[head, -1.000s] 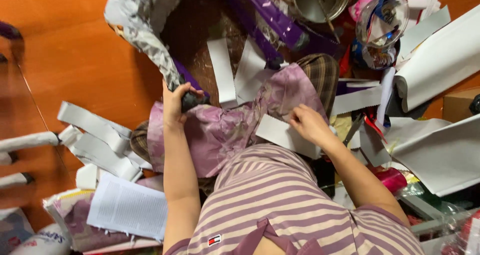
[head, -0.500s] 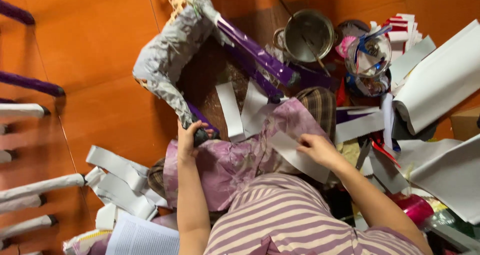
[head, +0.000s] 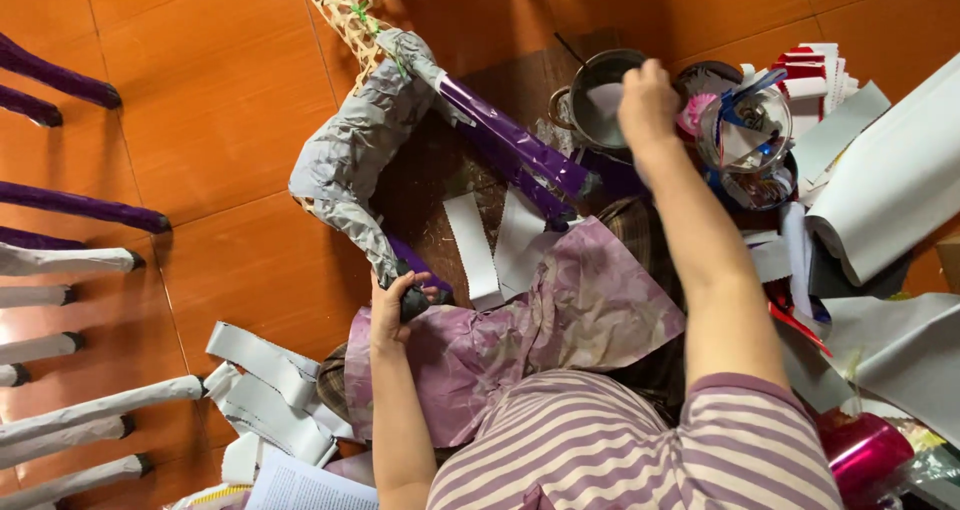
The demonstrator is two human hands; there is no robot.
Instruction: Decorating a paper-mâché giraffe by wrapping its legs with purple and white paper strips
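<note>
Steel pot (right hand arrived)

Paper strips left of pot

right hand perhaps hides its fingertips inside the metal pot.

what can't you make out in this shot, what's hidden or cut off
1. Head view: the right hand covers part of the metal pot, so its contents and any grip are unclear.
2. The left hand wraps the paper-covered frame, hiding that end.
3. The white paper roll is cut off by the right edge.
</note>
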